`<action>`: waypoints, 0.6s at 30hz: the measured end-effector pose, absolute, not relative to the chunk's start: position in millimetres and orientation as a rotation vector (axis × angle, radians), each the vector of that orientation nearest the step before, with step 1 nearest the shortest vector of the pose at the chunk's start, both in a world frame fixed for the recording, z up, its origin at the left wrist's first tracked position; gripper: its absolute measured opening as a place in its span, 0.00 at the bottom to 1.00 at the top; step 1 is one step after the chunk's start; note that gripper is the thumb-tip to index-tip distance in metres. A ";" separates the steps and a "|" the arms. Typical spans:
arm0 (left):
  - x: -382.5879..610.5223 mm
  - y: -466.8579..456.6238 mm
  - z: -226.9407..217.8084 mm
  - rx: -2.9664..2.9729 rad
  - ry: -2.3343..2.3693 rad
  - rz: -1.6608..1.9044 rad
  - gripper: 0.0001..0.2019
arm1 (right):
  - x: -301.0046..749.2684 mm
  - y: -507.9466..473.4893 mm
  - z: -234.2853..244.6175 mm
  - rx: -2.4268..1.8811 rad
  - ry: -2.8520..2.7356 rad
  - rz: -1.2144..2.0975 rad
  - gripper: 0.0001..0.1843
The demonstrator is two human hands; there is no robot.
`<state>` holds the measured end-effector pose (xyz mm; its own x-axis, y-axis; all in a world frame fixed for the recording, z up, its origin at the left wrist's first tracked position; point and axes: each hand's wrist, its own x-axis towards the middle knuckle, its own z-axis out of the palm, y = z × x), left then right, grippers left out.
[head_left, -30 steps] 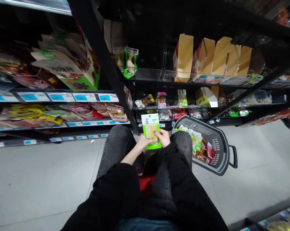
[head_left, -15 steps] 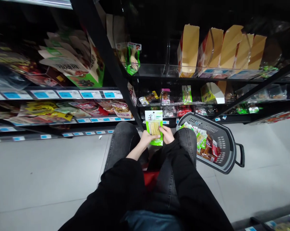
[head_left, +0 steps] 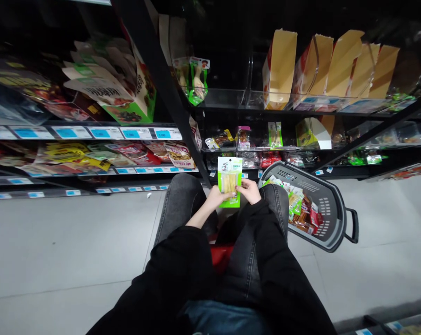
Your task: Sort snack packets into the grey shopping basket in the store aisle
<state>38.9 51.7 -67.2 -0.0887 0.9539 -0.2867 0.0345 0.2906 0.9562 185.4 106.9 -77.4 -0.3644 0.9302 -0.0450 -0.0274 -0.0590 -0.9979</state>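
Observation:
Between my knees I hold up a green and white snack packet [head_left: 230, 179] with a clear window showing pale yellow sticks inside. My left hand [head_left: 215, 198] grips its lower left side, thumb across the front. At the right edge, my right hand [head_left: 249, 190] pinches the same packet, its thumb near the window. Beside my right knee stands a grey shopping basket [head_left: 336, 211] on the floor. Several packaged snacks [head_left: 303, 211], green, brown and red, lie in it.
Dark shelves rise in front, with opened cardboard boxes [head_left: 282, 70] at upper right and green drumstick-like packs [head_left: 198, 81] left of them. Bagged snacks [head_left: 178, 153] fill the lower left shelf above price tags [head_left: 130, 133]. A black shelf post [head_left: 154, 60] slants between the bays.
The packet and both hands appear slightly further right and higher. My right fingers have shifted on the packet, with the thumb lower at its right edge. The view has moved slightly.

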 end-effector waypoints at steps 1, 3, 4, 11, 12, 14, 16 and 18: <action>37.7 52.1 -67.2 0.998 1.424 1.007 0.21 | 186.4 107.1 -77.6 -1.027 -1.426 1.554 0.13; 35.7 52.4 -67.2 1.027 1.423 0.975 0.21 | 187.1 106.8 -79.5 -1.031 -1.445 1.574 0.13; 34.9 52.4 -67.1 1.037 1.432 0.962 0.21 | 187.1 106.6 -81.2 -1.030 -1.459 1.577 0.13; 33.2 52.6 -67.8 1.111 1.567 0.906 0.14 | 186.9 108.9 -95.2 -1.095 -1.555 1.515 0.11; 33.3 52.8 -67.9 1.120 1.576 0.905 0.13 | 187.2 109.5 -96.3 -1.105 -1.563 1.505 0.11; 33.7 53.3 -67.9 1.135 1.589 0.907 0.10 | 187.4 110.3 -97.8 -1.113 -1.577 1.489 0.11; 34.2 53.6 -67.8 1.151 1.597 0.912 0.08 | 187.2 110.5 -98.6 -1.113 -1.582 1.477 0.12; 34.6 53.8 -67.6 1.164 1.610 0.918 0.06 | 186.4 109.9 -99.2 -1.102 -1.578 1.473 0.14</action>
<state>34.6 53.8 -67.6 -0.1326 0.9599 -0.2470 0.2762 0.2751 0.9209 186.4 109.9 -99.2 -0.3909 0.9187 -0.0566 0.1192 -0.0104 -0.9928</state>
